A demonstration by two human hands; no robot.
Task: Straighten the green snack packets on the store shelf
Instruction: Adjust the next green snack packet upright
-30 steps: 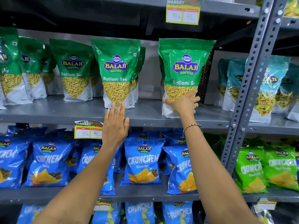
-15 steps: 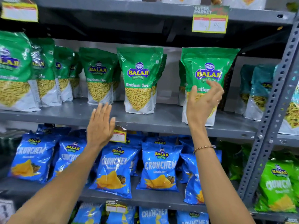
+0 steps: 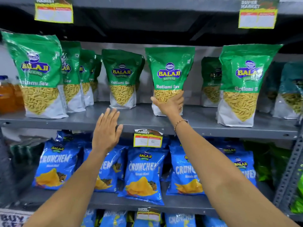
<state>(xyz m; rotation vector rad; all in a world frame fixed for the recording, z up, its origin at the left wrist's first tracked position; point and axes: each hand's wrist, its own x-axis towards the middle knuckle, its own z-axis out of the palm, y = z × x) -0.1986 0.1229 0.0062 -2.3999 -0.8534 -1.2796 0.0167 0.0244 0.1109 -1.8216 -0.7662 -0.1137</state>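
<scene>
Several green Balaji Ratlami Sev packets stand upright along the grey middle shelf (image 3: pixel 141 122). My right hand (image 3: pixel 170 105) grips the lower part of the centre green packet (image 3: pixel 169 74), thumb on its left side. To its left stands another green packet (image 3: pixel 122 77), set further back. At the right a large green packet (image 3: pixel 244 82) stands near the shelf's front. My left hand (image 3: pixel 106 130) hovers open and flat in front of the shelf edge, holding nothing, below the gap between the two middle packets.
Blue Crunchem packets (image 3: pixel 142 176) fill the shelf below. A price tag (image 3: pixel 147 139) hangs from the middle shelf edge, and two more hang from the top shelf. Orange bottles (image 3: pixel 8 94) sit at far left. A perforated metal upright (image 3: pixel 290 174) stands at the right.
The view shifted left. My right hand left the rightmost front packet and now grips the centre packet. My left hand stayed open near the shelf edge.
</scene>
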